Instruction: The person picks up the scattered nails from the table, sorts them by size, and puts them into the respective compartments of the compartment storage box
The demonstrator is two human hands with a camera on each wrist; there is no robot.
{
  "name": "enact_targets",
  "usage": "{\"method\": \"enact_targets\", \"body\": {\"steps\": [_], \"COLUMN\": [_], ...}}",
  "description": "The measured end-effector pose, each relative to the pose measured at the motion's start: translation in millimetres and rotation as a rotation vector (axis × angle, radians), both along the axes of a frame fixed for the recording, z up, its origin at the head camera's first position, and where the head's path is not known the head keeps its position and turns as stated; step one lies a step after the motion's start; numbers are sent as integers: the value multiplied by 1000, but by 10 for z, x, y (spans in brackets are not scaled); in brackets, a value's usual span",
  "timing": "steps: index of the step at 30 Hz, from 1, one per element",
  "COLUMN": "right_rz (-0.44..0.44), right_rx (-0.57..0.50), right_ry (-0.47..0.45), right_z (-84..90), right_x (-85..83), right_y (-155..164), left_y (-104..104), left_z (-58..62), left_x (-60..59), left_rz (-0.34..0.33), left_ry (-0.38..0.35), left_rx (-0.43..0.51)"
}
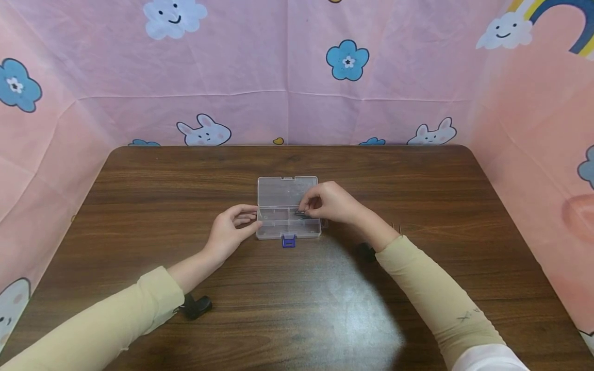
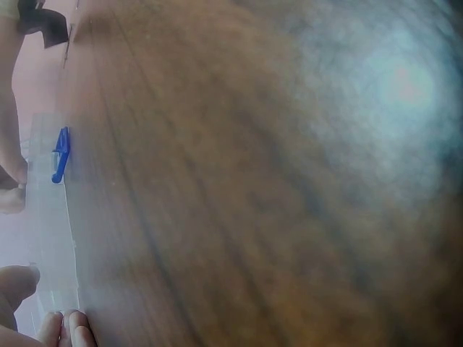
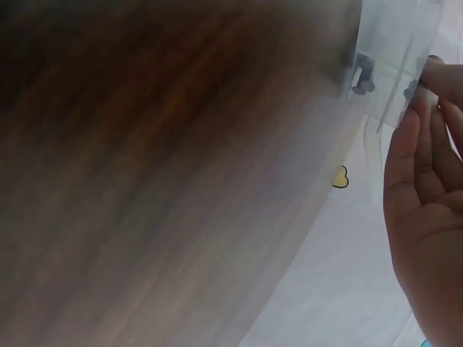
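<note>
A clear plastic compartment box (image 1: pixel 274 229) lies on the table with its lid (image 1: pixel 274 190) raised at the back and a blue latch (image 1: pixel 289 241) at the front. At its left end, my left hand (image 1: pixel 229 232) holds the side wall, thumb at the front part and fingers farther back. My right hand (image 1: pixel 331 203) reaches into the rear right compartment, thumb and fingertips pinching a small dark piece (image 1: pixel 299 213) whose kind I cannot tell. Through the clear wall in the right wrist view, a dark metallic-looking piece (image 3: pixel 364 76) shows inside.
The brown wood-grain table (image 1: pixel 209 170) ends at a pink cloth backdrop (image 1: pixel 260 62) behind and at the sides. Black wrist devices (image 1: pixel 197 307) sit under both forearms, close to the tabletop. A small clear tab (image 1: pixel 325 223) shows at the box's right end.
</note>
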State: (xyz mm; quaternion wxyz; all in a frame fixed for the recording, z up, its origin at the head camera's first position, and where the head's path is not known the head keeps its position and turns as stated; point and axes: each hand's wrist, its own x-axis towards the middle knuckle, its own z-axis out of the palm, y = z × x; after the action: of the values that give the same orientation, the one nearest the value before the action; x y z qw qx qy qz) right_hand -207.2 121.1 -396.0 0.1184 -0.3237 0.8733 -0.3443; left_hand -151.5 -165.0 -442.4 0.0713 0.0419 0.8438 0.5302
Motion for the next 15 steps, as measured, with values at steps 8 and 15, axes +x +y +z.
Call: {"method": "enact_targets", "body": {"steps": [8, 15], "right_rz": [14, 34], "right_rx": [33, 93], "right_ry": [65, 143], "right_z": [-7, -32], "right_x": [10, 3], "right_y": [-30, -47], "left_y": [4, 2], "left_z": [-6, -2], "left_x": [1, -4], "left_rz": [2, 5], "left_ry": [3, 0], "left_rx": [2, 2]}}
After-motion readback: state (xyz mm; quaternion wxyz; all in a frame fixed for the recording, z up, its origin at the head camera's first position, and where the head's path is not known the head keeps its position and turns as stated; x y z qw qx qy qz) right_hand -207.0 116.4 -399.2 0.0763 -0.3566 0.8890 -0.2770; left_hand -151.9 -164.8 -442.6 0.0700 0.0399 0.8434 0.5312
